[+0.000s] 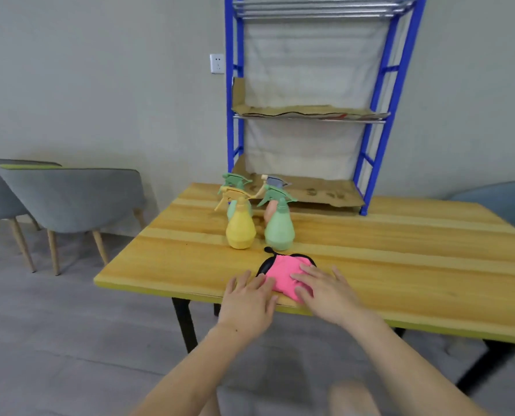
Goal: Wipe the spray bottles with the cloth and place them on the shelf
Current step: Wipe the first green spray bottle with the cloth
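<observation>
Head view: pink cloth (283,276) near surface (400,250) front edge, soft, limp. Both hands flat, fingers straight: right hand (325,291) on it, left hand (248,301) at its edge. Behind, spray bottles (240,229): light plastic, likely slick; grip at neck.

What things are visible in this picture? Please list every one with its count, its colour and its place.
wooden table: one, light wood, yellow edge, centre
blue metal shelf rack: one, blue, cardboard-lined, table's far side
yellow plastic spray bottle: one, yellow, front left of cluster on table
pale green plastic spray bottles: two, green, front right and behind the yellow
peach plastic spray bottle: one, grey head, behind front green one
pink cloth with black edge: one, pink, table's near edge
grey padded chairs: two, grey, left
blue-grey chair: one, far right
white wall socket: one, white, left of rack
left hand: one, fingers straight, touching cloth's left side
right hand: one, flat on cloth
</observation>
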Demonstrator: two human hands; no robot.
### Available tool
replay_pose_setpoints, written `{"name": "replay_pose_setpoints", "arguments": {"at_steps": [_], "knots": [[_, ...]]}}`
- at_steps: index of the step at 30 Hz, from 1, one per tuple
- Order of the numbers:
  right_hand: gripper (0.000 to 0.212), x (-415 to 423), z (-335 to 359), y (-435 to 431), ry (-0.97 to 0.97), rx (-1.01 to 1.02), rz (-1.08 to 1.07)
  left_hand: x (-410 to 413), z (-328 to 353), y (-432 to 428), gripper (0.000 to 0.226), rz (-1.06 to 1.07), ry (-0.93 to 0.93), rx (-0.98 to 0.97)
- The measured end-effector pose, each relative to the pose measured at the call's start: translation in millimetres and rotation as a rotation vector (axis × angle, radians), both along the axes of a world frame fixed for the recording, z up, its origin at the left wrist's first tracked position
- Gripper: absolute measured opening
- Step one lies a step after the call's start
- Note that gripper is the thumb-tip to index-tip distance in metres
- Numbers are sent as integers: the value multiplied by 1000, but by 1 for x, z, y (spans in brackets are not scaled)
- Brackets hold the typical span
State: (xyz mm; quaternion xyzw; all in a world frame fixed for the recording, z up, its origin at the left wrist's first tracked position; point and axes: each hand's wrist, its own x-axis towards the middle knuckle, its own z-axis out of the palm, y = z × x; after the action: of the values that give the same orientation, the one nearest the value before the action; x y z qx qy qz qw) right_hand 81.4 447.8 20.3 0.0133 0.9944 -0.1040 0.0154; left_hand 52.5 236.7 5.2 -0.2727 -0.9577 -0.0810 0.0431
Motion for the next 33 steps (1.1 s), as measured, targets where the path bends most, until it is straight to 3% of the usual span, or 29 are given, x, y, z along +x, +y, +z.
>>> {"name": "replay_pose_setpoints", "arguments": {"at_steps": [9, 13, 16, 24, 33], "knots": [[47, 14, 5, 69, 31, -53, -139, -9, 4, 72, 47, -114, -45, 37], [30, -7, 4, 65, 228, -28, -166, -25, 5, 64, 43, -53, 5, 94], [32, -22, 4, 59, 337, -22, -179, -39, 7, 55, 39, -10, 48, 139], [50, -45, -2, 49, 178, 10, -35, -66, 13, 44, 40, 63, 43, 163], [39, -47, 1, 86, 157, -154, -42, -73, 12, 42, 40, 56, 27, 159]]}}
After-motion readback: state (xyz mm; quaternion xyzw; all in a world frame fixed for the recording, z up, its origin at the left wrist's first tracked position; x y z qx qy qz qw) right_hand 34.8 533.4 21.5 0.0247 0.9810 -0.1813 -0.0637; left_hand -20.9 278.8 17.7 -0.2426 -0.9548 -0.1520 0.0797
